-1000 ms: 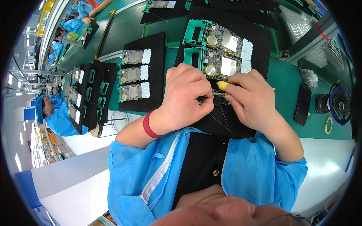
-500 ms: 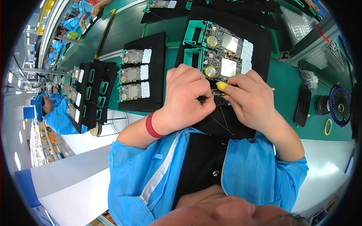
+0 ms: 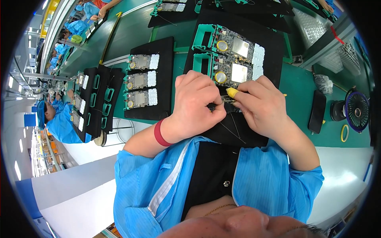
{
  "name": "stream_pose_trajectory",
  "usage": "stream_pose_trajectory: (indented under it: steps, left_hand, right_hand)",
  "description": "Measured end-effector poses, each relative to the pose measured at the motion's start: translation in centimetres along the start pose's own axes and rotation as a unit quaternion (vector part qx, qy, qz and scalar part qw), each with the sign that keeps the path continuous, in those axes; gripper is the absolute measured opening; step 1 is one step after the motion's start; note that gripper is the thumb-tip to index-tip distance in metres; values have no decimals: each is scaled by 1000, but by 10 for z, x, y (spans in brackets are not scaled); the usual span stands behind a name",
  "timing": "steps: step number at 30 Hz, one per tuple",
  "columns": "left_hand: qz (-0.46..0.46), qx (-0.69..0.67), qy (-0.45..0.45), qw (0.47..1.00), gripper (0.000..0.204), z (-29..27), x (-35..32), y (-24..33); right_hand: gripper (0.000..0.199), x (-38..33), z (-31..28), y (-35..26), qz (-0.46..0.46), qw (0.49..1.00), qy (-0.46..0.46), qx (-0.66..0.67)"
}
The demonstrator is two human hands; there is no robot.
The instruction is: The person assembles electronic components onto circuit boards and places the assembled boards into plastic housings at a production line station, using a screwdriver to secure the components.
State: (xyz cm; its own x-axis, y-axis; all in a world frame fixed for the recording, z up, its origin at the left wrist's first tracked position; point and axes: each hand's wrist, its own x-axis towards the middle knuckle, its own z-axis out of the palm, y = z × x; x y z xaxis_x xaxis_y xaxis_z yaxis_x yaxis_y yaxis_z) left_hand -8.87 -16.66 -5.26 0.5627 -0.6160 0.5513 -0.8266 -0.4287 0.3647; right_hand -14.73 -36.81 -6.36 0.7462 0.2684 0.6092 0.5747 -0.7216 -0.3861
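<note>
My left hand, with a red band at its wrist, has its fingers curled round one end of a circuit board. My right hand pinches the same board from the other side, a yellow finger cot on one fingertip. Most of this board is hidden by the hands. Two thin wires trail below it over the black mat. Just beyond lie two more circuit boards, each with a round yellow-rimmed cell, a silver shield and a white pad. Green plastic frames adjoin their left ends.
Left, a black mat carries three similar boards. On the right are a dark phone, a small fan, a tape roll and a crumpled clear bag. A co-worker in blue sits far left.
Both hands keep their hold, with only a slight shift of the right fingers. The view has tilted a little, so the boards beyond appear slightly moved.
</note>
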Motion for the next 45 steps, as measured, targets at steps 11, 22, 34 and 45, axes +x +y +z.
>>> stream_pose_trajectory:
  steps: [11, 22, 34, 45]
  left_hand:
    - [-1, 0, 0, 1000, 22, 1, -1, 1]
    - [-8, -57, -60, 997, 20, -7, -9, -10]
    - [-342, -218, -91, 910, 71, -36, -89, -43]
    - [-449, -550, -20, 704, 48, -2, -56, -100]
  right_hand:
    - [23, 1, 8, 4, -14, 999, 17, 28]
    - [9, 10, 13, -6, 84, 995, -30, 49]
    - [52, -78, -21, 55, 362, 924, 76, 98]
    - [62, -79, -11, 41, 425, 904, -1, 48]
